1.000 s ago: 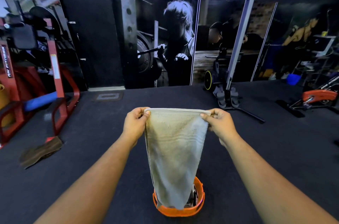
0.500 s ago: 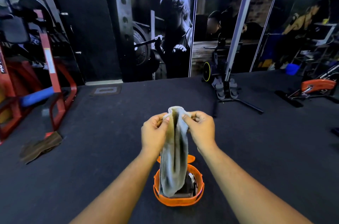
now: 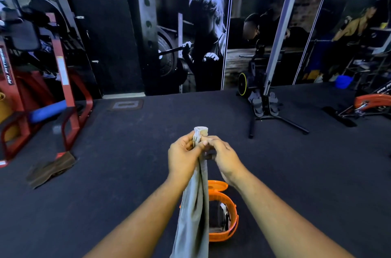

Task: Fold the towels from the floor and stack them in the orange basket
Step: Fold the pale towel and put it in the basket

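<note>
A pale grey towel (image 3: 194, 211) hangs folded lengthwise in front of me, its top corners bunched together. My left hand (image 3: 183, 156) grips the towel's top edge, thumb across it. My right hand (image 3: 222, 156) sits right beside it, its fingertips pinching the same top edge. Below the hands the orange basket (image 3: 229, 226) stands on the black floor, partly hidden by the hanging towel, with dark folded cloth inside. A dark brown towel (image 3: 50, 170) lies crumpled on the floor at the left.
A red weight machine (image 3: 63, 97) with a blue pad stands at the left. A grey upright pole on a black base (image 3: 266, 107) is ahead on the right, and an orange machine (image 3: 372, 101) at the far right. The black rubber floor (image 3: 127, 173) spreads between them.
My hands came together, folding the spread towel in half lengthwise, and the doubled towel now hangs narrow over the basket's left side.
</note>
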`<act>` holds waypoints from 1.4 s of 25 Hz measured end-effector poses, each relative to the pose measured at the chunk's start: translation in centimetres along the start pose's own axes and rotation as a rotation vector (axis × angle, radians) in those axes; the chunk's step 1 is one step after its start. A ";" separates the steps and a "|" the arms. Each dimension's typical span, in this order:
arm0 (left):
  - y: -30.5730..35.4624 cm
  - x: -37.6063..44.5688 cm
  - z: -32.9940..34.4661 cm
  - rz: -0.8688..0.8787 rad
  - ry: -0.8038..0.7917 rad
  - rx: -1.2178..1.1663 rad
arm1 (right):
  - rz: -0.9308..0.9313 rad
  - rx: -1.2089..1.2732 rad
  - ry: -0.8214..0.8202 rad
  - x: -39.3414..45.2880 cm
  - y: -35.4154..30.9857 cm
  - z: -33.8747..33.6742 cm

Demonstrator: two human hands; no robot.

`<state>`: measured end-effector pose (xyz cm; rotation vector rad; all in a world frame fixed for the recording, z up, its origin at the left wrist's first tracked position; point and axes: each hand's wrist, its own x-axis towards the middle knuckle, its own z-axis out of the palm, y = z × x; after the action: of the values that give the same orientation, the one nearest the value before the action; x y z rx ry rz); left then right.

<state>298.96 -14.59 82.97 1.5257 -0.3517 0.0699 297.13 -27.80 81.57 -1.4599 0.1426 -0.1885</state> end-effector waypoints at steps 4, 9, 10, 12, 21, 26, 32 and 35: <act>0.7 2.0 -1.5 -0.019 -0.057 -0.022 | -0.125 -0.105 0.050 0.8 -1.0 -1.5; 1.7 5.2 -3.1 0.010 -0.169 0.047 | -0.221 -0.332 -0.028 2.9 -3.4 -3.9; 1.5 5.7 -3.5 0.013 -0.158 0.099 | -0.289 -0.392 0.005 3.2 -3.8 -4.0; 1.0 6.3 -4.0 0.072 -0.124 0.170 | -0.415 -0.429 0.086 3.3 -4.4 -3.9; 0.5 7.0 -3.0 0.006 -0.067 0.130 | -0.414 -0.496 0.178 3.9 -5.7 -3.7; -0.6 6.2 -3.1 -0.108 -0.359 0.136 | -0.434 -0.280 0.173 4.1 -8.6 -3.7; -0.8 6.0 -0.8 -0.147 -0.343 0.021 | -0.456 -0.099 0.242 5.1 -10.6 -4.6; 1.4 6.5 0.8 -0.152 -0.276 -0.001 | -0.390 -0.005 0.192 3.8 -7.0 -5.8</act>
<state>304.66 -16.41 86.03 1.5591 -0.4529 -0.2622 299.36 -34.99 88.02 -1.4626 0.0120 -0.6465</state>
